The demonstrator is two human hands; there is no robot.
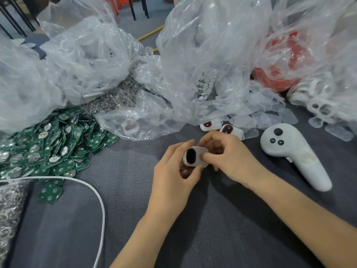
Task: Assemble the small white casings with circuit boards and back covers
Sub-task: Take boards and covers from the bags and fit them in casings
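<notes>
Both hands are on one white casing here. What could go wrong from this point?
1. The left hand and right hand pinch the white casing by its edges, off the table; a hard press may make it slip.
2. The white cable runs along the edge of the loose circuit boards; reaching there may snag it and scatter boards.
3. The finished casings lie beside the crumpled plastic bag and could get buried.

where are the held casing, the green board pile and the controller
casing [201,151]: head view, white face
board pile [48,149]: head view, heap's middle
controller [284,151]: head view, body under buttons
</notes>
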